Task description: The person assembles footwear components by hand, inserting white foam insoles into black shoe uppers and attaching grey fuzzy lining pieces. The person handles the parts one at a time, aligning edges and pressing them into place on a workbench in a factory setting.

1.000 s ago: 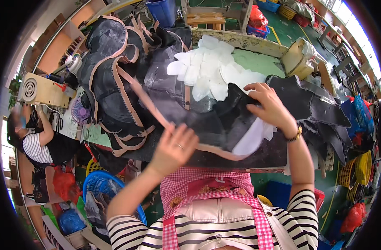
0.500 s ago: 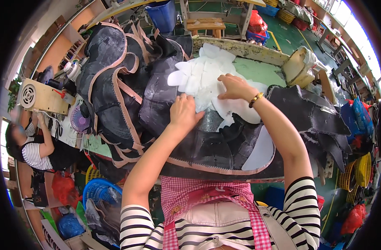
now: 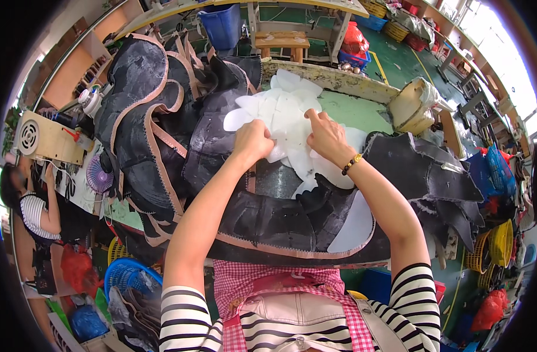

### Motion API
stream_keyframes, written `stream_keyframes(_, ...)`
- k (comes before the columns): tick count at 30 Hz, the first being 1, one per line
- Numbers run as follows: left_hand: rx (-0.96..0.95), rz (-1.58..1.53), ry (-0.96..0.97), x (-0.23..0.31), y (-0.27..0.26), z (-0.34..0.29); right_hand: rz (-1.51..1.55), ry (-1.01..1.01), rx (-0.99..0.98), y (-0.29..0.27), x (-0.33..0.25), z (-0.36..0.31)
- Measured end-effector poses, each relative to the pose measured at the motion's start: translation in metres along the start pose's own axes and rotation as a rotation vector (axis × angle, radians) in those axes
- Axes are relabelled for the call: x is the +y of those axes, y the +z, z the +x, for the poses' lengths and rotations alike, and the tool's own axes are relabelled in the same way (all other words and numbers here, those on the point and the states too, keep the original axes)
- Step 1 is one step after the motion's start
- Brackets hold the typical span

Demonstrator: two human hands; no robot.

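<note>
Thin white translucent pieces with rounded, petal-like ends [image 3: 286, 111] overlap in a loose pile on dark material. My left hand [image 3: 252, 142] is closed at the pile's near left edge, its fingers curled on a white piece that shows beside the thumb. On the pile's right side lies my right hand [image 3: 329, 136], index finger stretched forward and thumb apart from it, touching the white pieces. Below both hands spreads a black panel [image 3: 268, 220] with a pinkish zigzag-stitched edge. A pale piece [image 3: 353, 226] rests on its right part.
Black panels with pinkish edging [image 3: 139, 129] are heaped at left. More black pieces [image 3: 424, 167] lie at right. A purple fan [image 3: 99, 173] stands near another person [image 3: 39, 211] at far left. A blue bin [image 3: 221, 26] and wooden stool [image 3: 282, 44] are beyond the table.
The left hand has curled more tightly on the white pieces. My right hand's fingers have drawn in somewhat. The whole view has shifted slightly.
</note>
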State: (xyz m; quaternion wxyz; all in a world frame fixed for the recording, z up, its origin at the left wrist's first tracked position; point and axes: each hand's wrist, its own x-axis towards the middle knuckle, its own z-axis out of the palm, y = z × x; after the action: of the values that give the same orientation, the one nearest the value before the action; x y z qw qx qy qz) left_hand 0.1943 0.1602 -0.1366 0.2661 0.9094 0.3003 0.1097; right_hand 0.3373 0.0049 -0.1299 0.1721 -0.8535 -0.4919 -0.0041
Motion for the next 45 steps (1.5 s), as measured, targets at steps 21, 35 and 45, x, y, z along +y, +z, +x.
stream_keyframes(21,-0.106,-0.796,-0.014,0.029,0.014,0.017,0.46,0.209,-0.068,0.011,0.011,0.015)
stream_keyframes(35,-0.24,-1.584,0.146,0.052,-0.055,-0.082,0.31,-0.356,0.413,-0.13,-0.06,-0.035)
stream_keyframes(45,-0.096,0.172,0.684,-0.025,-0.053,-0.216,0.743,-0.079,0.267,-0.139,-0.09,-0.125)
